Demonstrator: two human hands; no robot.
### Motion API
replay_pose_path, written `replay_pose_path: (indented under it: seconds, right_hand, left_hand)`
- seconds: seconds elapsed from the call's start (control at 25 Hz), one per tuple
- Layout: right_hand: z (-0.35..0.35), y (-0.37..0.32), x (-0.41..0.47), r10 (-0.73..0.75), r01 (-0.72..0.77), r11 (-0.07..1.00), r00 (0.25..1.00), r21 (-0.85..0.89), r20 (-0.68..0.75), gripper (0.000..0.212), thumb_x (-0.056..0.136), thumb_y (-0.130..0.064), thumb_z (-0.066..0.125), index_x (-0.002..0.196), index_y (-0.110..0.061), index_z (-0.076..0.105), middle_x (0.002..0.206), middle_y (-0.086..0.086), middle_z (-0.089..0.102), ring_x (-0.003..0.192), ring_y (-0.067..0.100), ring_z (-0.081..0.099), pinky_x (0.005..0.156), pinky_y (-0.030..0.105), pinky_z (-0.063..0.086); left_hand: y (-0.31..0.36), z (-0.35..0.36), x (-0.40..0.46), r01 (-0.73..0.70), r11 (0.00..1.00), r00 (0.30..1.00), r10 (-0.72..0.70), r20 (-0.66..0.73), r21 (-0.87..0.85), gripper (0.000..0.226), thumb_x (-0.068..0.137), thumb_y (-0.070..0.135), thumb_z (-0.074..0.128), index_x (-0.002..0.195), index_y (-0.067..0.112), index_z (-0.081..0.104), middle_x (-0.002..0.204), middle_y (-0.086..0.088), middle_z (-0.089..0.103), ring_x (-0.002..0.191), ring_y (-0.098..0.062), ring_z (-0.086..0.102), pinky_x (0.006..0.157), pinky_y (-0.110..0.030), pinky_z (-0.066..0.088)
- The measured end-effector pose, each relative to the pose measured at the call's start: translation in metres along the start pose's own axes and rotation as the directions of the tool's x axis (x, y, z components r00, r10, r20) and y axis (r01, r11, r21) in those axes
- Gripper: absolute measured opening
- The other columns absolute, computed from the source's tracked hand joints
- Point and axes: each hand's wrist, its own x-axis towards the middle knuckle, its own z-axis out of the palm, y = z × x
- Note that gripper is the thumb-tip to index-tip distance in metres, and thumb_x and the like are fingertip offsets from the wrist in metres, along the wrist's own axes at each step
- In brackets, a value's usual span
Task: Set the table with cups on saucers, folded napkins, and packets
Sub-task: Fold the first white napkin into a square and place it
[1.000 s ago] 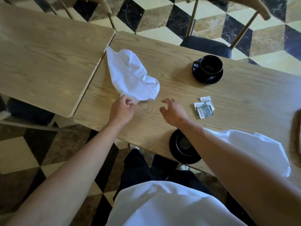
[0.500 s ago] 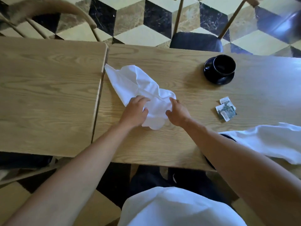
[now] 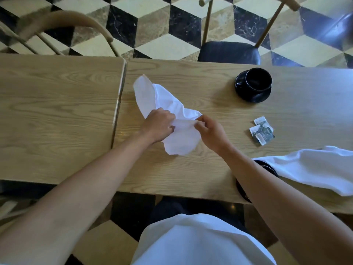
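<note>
right now, both hands on the white napkin (image 3: 168,104) near the table's (image 3: 191,178) middle: left hand (image 3: 159,125) pinching a fold at its nine o'clock edge, right hand (image 3: 209,131) pinching the same fold at three o'clock. rumpled cloth, far corner pointing toward eleven o'clock. black cup (image 3: 258,79) upright on its saucer (image 3: 254,95) at one o'clock. packets (image 3: 262,131) heaped at three o'clock, well apart. second napkin (image 3: 315,167) at four o'clock, draped over another dark saucer (image 3: 267,167).

Both hands — left hand (image 3: 158,125), right hand (image 3: 209,131) — pinch the white napkin (image 3: 168,104) on the table (image 3: 191,175).
</note>
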Motion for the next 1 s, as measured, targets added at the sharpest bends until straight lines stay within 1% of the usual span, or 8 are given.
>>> replay_pose_path:
  seconds: [0.12,0.24,0.48,0.64,0.72,0.84,0.92,1.0]
  right_hand:
    - [-0.027,-0.012,0.0,0.07,-0.047,0.945,0.996,0.323,-0.059,0.029,0.081,-0.027,0.058,0.076,0.001,0.051,0.074,0.004,0.049,0.073,0.018,0.047,0.069,0.038,0.041]
    - [-0.052,-0.028,-0.002,0.022,0.017,0.898,0.996,0.44,-0.083,0.041,0.081,-0.03,0.064,0.078,0.008,0.049,0.077,0.01,0.04,0.073,0.023,0.037,0.065,0.041,0.032]
    - [-0.091,-0.07,-0.003,-0.166,0.232,0.884,0.967,0.407,-0.192,0.054,0.092,-0.036,0.065,0.078,0.012,0.045,0.071,0.01,0.037,0.07,0.025,0.034,0.061,0.036,0.029]
    - [-0.1,-0.105,-0.004,-0.249,0.324,0.923,0.914,0.206,-0.321,0.045,0.091,-0.038,0.063,0.075,0.003,0.058,0.066,0.006,0.044,0.065,0.018,0.039,0.06,0.032,0.032]
    - [-0.098,-0.117,-0.003,-0.26,0.343,0.925,0.883,0.161,-0.391,0.045,0.09,-0.037,0.063,0.071,0.003,0.054,0.064,0.005,0.038,0.062,0.018,0.034,0.057,0.03,0.027]
    - [-0.089,-0.129,-0.004,-0.275,0.342,0.938,0.84,0.063,-0.469,0.045,0.09,-0.034,0.062,0.065,0.0,0.047,0.055,-0.007,0.032,0.055,0.011,0.029,0.05,0.027,0.021]
    - [-0.083,-0.132,-0.004,-0.274,0.33,0.944,0.816,0.02,-0.509,0.042,0.09,-0.034,0.062,0.063,-0.003,0.051,0.051,-0.01,0.034,0.052,0.008,0.029,0.048,0.026,0.023]
    - [-0.08,-0.133,-0.002,-0.249,0.307,0.952,0.797,0.014,-0.551,0.042,0.09,-0.035,0.062,0.07,0.002,0.059,0.057,-0.005,0.041,0.056,0.01,0.034,0.049,0.027,0.026]
  left_hand:
    - [-0.006,-0.025,-0.011,0.063,0.995,0.993,-0.055,-0.101,0.074,0.02,0.089,0.025,0.065,0.09,0.005,0.069,0.09,-0.014,0.069,0.092,-0.036,0.06,0.08,-0.04,0.04]
    - [-0.013,-0.044,-0.031,0.154,0.981,0.977,-0.133,-0.166,0.118,0.019,0.089,0.026,0.068,0.091,0.007,0.071,0.092,-0.015,0.071,0.095,-0.037,0.062,0.081,-0.041,0.038]
    - [-0.042,-0.058,-0.09,0.27,0.959,0.94,-0.244,-0.238,0.083,0.014,0.086,0.024,0.07,0.08,0.013,0.075,0.083,-0.009,0.07,0.092,-0.035,0.06,0.073,-0.037,0.033]
    - [-0.078,-0.056,-0.12,0.196,0.959,0.924,-0.25,-0.289,-0.202,0.008,0.087,0.015,0.073,0.088,0.01,0.08,0.086,-0.01,0.074,0.088,-0.032,0.066,0.072,-0.035,0.042]
    - [-0.096,-0.059,-0.127,0.239,0.874,0.87,-0.386,-0.306,-0.423,0.011,0.09,0.017,0.071,0.094,0.014,0.08,0.087,-0.002,0.077,0.086,-0.02,0.069,0.075,-0.031,0.047]
    - [-0.124,-0.071,-0.131,0.18,0.694,0.817,-0.5,-0.286,-0.697,0.011,0.088,0.027,0.072,0.081,0.034,0.078,0.07,0.02,0.072,0.067,0.005,0.063,0.067,-0.021,0.05]
    - [-0.138,-0.081,-0.131,0.093,0.542,0.776,-0.565,-0.28,-0.835,0.008,0.081,0.039,0.077,0.076,0.033,0.077,0.07,0.016,0.073,0.069,-0.001,0.066,0.068,-0.016,0.053]
    - [-0.149,-0.092,-0.125,0.014,0.359,0.723,-0.648,-0.239,-0.933,0.021,0.077,0.039,0.084,0.078,0.02,0.076,0.077,0.003,0.074,0.077,-0.014,0.071,0.077,-0.029,0.06]
